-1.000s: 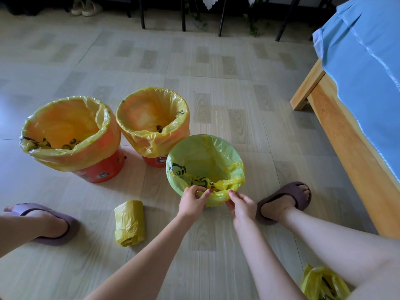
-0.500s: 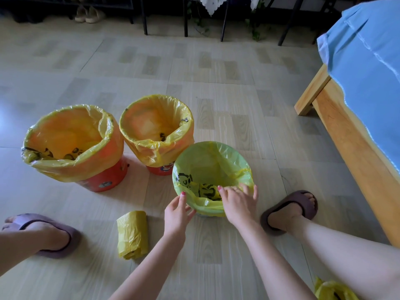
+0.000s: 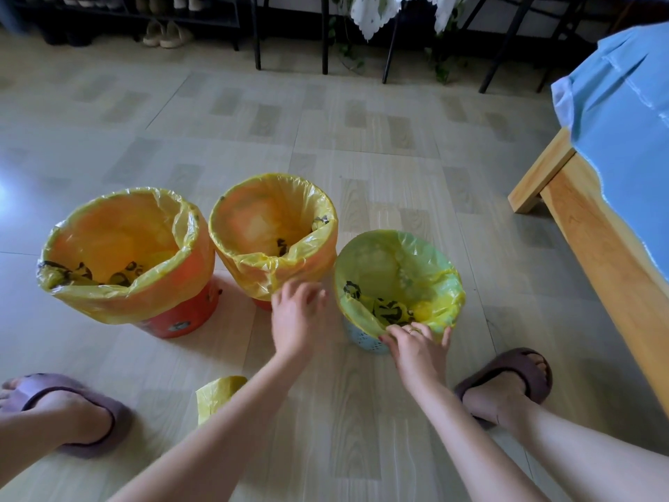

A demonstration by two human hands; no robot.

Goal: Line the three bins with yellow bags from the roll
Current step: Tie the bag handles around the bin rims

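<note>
Head view: right hand (image 3: 420, 344) pinches the thin yellow plastic bag (image 3: 430, 284) lining the pale blue perforated bin (image 3: 365, 340); left hand (image 3: 295, 315) hovers, fingers apart. Film looks light, slippery, tearable; best gripped at the folded rim

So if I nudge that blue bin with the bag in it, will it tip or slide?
The blue bin looks small, perforated and holds only a thin bag, so it is probably light and would likely slide on the smooth floor. A high push might tip it.

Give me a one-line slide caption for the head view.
Three bins lined with yellow bags; right hand at the blue bin rim, left hand by the middle bin.
</note>
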